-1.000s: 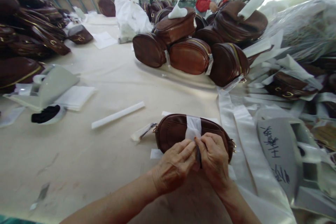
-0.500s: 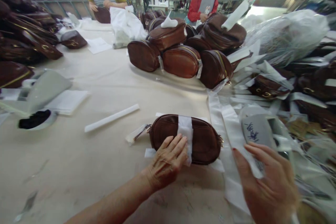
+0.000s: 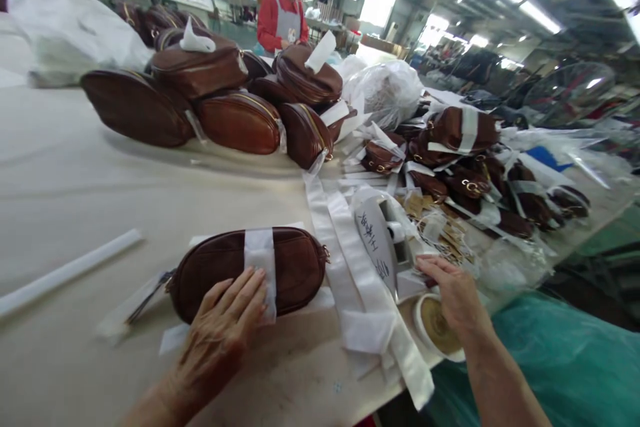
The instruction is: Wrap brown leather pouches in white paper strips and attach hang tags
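A dark brown leather bag lies on the table with a white paper band around its middle. My left hand rests flat on the bag's front, fingers stretched over the band. To the right stands a grey tape dispenser with black handwriting on its side. At its near right end is my right hand, fingertips drawn together; what they pinch, if anything, is too small to make out. Just below the dispenser sits a round roll, partly behind my right hand.
Long white strips lie between bag and dispenser. A white rolled strip lies at left. Brown bags are stacked behind, more bags heaped right. A green plastic sheet hangs past the table edge. A person in red stands beyond.
My right hand has left the bag's band and moved right to the tape dispenser. My left hand has flattened onto the band. The view has swung to the right.
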Tool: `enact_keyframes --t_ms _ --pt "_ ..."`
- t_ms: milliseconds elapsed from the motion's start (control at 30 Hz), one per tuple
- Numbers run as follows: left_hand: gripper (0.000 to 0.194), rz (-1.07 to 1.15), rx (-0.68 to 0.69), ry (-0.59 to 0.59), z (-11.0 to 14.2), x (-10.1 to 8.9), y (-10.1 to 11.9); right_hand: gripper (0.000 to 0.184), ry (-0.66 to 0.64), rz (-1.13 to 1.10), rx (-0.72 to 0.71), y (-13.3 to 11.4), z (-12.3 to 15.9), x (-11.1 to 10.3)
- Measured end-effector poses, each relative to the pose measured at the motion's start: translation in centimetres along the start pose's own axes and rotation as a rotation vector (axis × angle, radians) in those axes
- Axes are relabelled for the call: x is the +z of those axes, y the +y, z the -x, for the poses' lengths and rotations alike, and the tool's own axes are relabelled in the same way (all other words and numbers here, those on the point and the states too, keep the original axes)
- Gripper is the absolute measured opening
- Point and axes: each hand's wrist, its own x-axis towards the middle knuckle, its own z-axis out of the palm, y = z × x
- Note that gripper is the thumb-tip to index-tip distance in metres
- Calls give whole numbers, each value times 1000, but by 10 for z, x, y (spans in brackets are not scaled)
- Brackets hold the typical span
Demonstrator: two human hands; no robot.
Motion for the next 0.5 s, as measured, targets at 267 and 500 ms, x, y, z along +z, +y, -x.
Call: enact_keyframes --t_ms 267,500 --pt "23 -72 84 6 -1 -2 -4 17 278 -373 -260 15 39 -27" --pt "23 -68 115 -20 -2 -4 -4 30 -31 -202 117 55 72 -36"
